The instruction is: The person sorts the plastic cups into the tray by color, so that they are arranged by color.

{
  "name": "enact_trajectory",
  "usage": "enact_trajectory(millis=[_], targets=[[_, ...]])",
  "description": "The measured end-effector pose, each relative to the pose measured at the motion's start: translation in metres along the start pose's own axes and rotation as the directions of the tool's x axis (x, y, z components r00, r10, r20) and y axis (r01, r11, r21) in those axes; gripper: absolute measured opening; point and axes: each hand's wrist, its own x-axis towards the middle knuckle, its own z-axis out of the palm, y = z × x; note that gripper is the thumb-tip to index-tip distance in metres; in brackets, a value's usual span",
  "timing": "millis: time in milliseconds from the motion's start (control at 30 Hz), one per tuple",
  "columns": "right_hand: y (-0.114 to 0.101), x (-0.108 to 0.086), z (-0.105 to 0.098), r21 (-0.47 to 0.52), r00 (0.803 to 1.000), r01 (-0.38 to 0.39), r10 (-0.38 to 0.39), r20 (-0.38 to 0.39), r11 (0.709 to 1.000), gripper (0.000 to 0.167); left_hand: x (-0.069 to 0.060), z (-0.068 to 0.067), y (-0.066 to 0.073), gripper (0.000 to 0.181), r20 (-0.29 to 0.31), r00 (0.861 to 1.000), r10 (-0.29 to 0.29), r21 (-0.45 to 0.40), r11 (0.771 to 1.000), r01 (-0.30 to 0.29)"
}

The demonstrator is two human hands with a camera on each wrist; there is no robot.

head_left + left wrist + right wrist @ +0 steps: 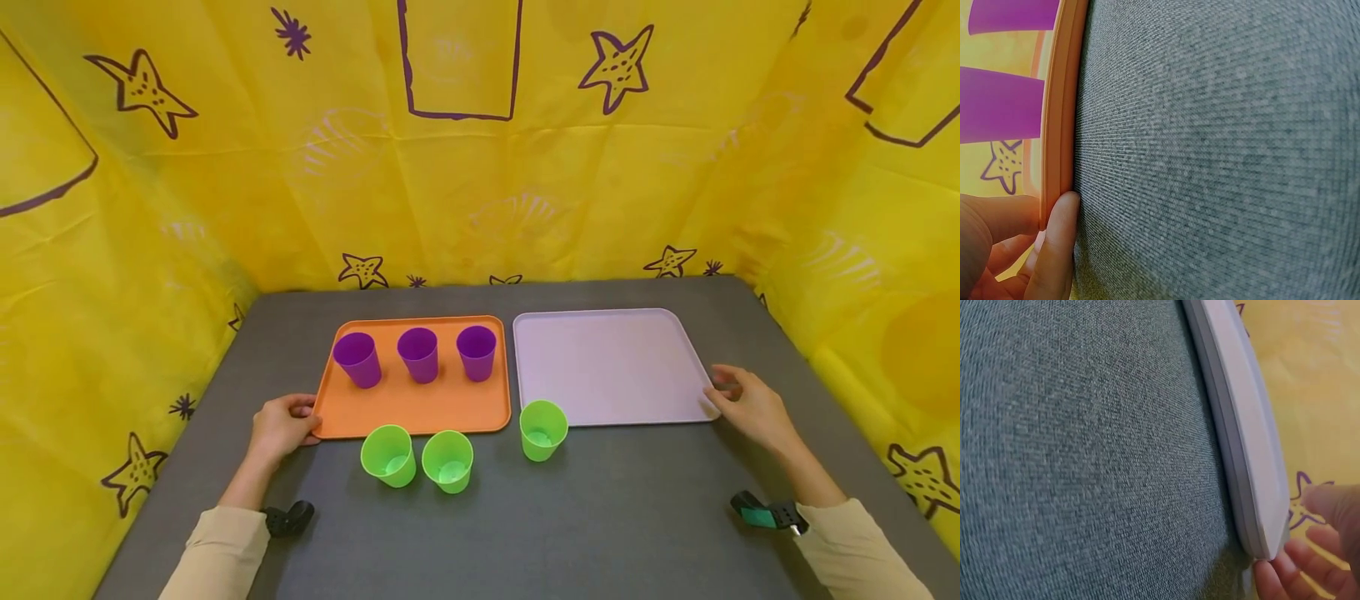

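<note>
Yellow cloth (450, 208) backs a grey tabletop (570, 533), and look: the left hand (281, 427) pinches the near corner of the orange tray (420, 408), purple cups (418, 367) aboard; the right hand (753, 408), fingers loose, touches the lilac tray (607, 367) at its corner. Green cups (397, 477) stand between the hands. Both trays look light, stiff, probably slick; opposite rims seem the surest hold.

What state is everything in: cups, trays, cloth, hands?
Orange tray: flat
Purple cups: upright, on orange tray
Lilac tray: flat, no cups on it
Green cups: upright, empty
Yellow cloth: creased
Left hand: fingers pinching orange tray's corner
Right hand: at lilac tray's corner, grip unclear
</note>
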Motion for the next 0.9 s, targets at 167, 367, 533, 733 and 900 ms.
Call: enact_trajectory(millis=[167,367,533,733,900], targets=[[0.003,-0.001,0.003,-0.035,1.0,-0.014,0.014,0.019,0.999,0.043,0.001,0.002,0.0,0.04,-0.004,1.0,0.002,0.002,1.0,-0.002],[0.005,-0.001,0.006,-0.044,0.999,-0.033,0.034,0.024,0.998,0.039,0.001,0.002,-0.001,0.04,-0.013,1.0,0.012,0.018,1.0,-0.011],[0.004,-0.001,0.008,-0.051,0.999,-0.044,0.046,0.027,0.998,0.037,0.0,0.001,-0.002,0.039,-0.027,0.999,0.037,0.053,0.998,-0.036],[0.003,-0.001,0.009,-0.065,0.998,-0.05,0.052,0.023,0.997,0.034,-0.005,-0.003,0.0,0.038,-0.052,0.997,0.061,0.144,0.988,-0.053],[0.005,-0.001,0.01,-0.069,0.998,-0.063,0.065,0.019,0.996,0.033,-0.013,-0.009,0.007,0.036,-0.084,0.992,0.096,0.172,0.982,-0.08]])
